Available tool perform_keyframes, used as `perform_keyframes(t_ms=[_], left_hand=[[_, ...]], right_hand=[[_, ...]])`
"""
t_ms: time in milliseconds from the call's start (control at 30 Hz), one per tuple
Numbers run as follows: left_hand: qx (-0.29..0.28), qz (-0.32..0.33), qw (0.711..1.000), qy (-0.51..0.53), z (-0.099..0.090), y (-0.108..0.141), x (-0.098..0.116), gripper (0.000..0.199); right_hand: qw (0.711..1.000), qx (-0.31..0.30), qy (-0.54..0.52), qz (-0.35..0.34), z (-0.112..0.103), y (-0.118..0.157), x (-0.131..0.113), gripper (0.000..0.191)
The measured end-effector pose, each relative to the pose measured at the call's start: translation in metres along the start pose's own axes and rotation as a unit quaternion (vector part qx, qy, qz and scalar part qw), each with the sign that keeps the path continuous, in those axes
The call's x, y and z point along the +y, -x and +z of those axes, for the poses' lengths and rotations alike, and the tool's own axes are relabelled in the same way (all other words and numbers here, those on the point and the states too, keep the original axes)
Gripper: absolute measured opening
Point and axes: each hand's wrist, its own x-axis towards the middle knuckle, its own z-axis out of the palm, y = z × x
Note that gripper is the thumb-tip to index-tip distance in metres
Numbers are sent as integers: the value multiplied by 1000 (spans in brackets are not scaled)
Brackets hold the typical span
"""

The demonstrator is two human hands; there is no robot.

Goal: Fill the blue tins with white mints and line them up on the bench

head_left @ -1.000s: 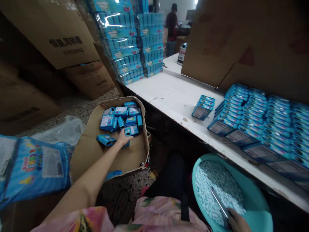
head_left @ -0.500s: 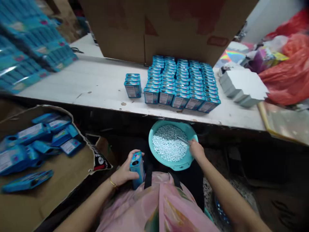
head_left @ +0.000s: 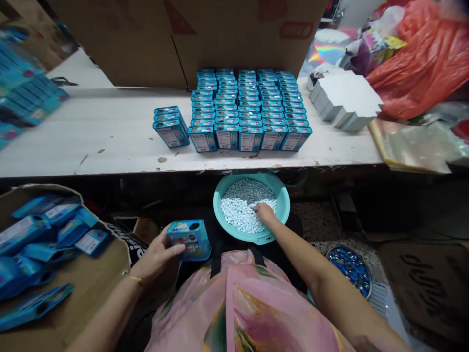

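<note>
My left hand (head_left: 157, 260) holds a blue printed tin (head_left: 188, 240) upright in front of my body, fingers against its side. My right hand (head_left: 264, 212) rests in white tablets (head_left: 242, 208) filling a teal plastic basin (head_left: 252, 188) on my lap. A metal scoop may lie under that hand, but I cannot see one. On the white table (head_left: 91, 139) stand neat rows of blue tins (head_left: 249, 113), with a smaller stack of tins (head_left: 171, 127) to their left.
A cardboard carton lid (head_left: 88, 278) at my left holds loose blue tins (head_left: 47, 230). Flat white die-cut cardboard (head_left: 344, 100) and a red plastic bag (head_left: 421, 58) lie at the right. A dish of blue items (head_left: 350, 270) sits on the floor.
My view has swung right and centred on the table. My left hand has brought a tin from the carton to my front. My right hand has moved deeper into the tablets.
</note>
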Motion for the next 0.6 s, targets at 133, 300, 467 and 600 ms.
perform_keyframes(t_ms=[133, 300, 467, 600], left_hand=[[37, 89, 995, -20, 24, -48, 8, 54], [75, 187, 976, -79, 43, -97, 2, 59], [101, 228, 950, -189, 52, -124, -4, 55], [99, 251, 934, -236, 68, -136, -8, 50]], right_hand=[[996, -20, -90, -16, 7, -9, -8, 25], [980, -22, -197, -10, -2, -3, 1, 27], [964, -7, -264, -18, -48, 17, 21, 30], [956, 0, -288, -59, -95, 33, 23, 29]])
